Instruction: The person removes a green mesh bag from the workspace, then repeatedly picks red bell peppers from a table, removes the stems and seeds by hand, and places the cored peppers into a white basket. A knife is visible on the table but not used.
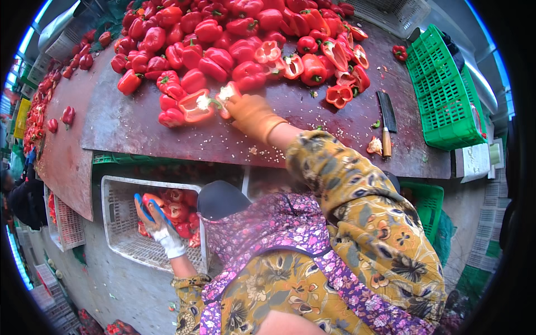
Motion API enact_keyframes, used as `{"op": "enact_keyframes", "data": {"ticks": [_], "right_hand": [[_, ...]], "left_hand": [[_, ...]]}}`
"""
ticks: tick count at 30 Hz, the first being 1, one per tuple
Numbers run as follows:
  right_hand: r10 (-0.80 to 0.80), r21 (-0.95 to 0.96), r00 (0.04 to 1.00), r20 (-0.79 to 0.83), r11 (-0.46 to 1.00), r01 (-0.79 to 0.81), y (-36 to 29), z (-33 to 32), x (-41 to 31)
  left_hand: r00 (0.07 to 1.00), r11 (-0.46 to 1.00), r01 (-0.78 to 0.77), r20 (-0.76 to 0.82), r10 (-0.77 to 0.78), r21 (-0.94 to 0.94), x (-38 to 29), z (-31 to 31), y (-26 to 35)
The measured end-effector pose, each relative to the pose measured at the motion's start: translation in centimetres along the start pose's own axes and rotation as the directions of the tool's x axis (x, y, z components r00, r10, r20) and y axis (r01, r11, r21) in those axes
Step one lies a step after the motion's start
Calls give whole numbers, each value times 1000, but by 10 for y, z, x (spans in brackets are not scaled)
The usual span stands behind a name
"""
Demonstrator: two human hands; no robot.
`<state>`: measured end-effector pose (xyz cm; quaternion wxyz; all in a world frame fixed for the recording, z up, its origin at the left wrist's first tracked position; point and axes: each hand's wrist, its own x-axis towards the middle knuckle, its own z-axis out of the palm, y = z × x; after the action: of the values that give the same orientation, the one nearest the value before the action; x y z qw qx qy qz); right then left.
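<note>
My right hand [251, 115], in an orange glove, grips a cut red bell pepper half [226, 98] over the dark red tabletop [201, 144]. Just left of it another cut half [195, 106] lies with its pale core and seeds showing. Behind spreads a large heap of whole red bell peppers [209, 31]. My left hand [161, 222], in a white and blue glove, is over a white plastic crate [125, 247] and holds a piece of red pepper [151, 200]. Pepper pieces [178, 211] lie in that crate.
A cleaver [387, 121] with a wooden handle lies at the right, beside a cut-out pepper core [374, 145]. Beyond it a green plastic crate [446, 90] stands at the table's right edge. Seeds are scattered on the tabletop. At the far left is a person in dark clothes [27, 203].
</note>
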<state>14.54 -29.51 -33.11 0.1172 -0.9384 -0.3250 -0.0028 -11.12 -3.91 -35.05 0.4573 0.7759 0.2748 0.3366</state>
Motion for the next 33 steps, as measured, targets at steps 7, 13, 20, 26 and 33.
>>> {"op": "enact_keyframes", "data": {"ticks": [7,13,20,26,33], "right_hand": [[-154,85,988,-16,984,155,13,-27,-40],[-509,289,809,-293,759,583,2,-66,-144],[78,828,994,-83,561,25,-13,-108,-200],[60,967,966,252,-60,-249,-28,-98,-229],[16,965,989,-147,220,140,-15,-101,-260]], "left_hand": [[797,640,561,553,-244,-526,-22,37,41],[272,-110,959,955,117,-260,-48,121,121],[617,348,726,786,51,-593,-106,133,178],[781,810,-132,443,440,-572,-135,129,180],[595,729,322,728,341,-604,-153,130,179]]}}
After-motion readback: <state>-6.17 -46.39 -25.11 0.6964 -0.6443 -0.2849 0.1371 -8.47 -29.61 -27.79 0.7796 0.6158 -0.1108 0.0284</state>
